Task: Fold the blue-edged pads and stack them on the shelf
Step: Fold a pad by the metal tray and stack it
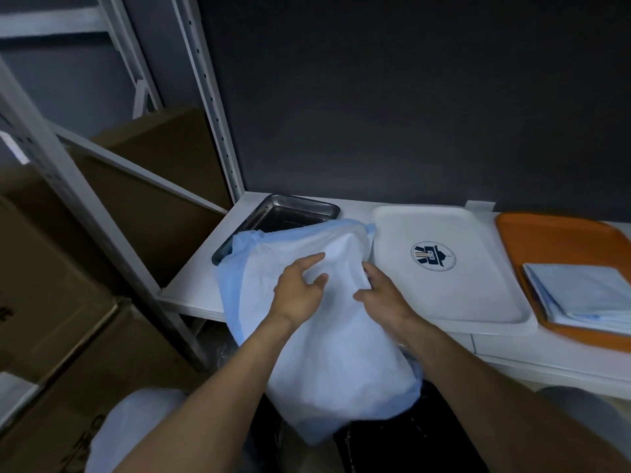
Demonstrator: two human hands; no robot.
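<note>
One large white pad (324,353) with a pale blue border lies half unfolded across the front edge of a white shelf (191,285), its far end draped over a shallow steel tray (297,208) and its near end hanging down off the shelf toward the person's lap. Both bare forearms reach in from the bottom of the view and meet near the middle of the pad. The left hand (300,288) rests on top of it with the fingers loosely extended and the thumb spread apart, gripping nothing. The right hand (386,295) sits just beside it; its fingertips disappear under a raised fold while the thumb lies on top, so it seems to be pinching that fold, though motion blur makes the grip hard to confirm. The pad's lower corner is soft and blurred against dark clothing. To the right on the shelf is a white tray (478,302) with a round printed emblem, touched by the pad's edge. Beyond it sits an orange tray (563,233), cut off by the frame, holding a neat stack of folded pads (587,295). On the left, a grey metal upright (211,97) rises from the shelf, with brown cardboard boxes (51,285) behind it in shadow.
</note>
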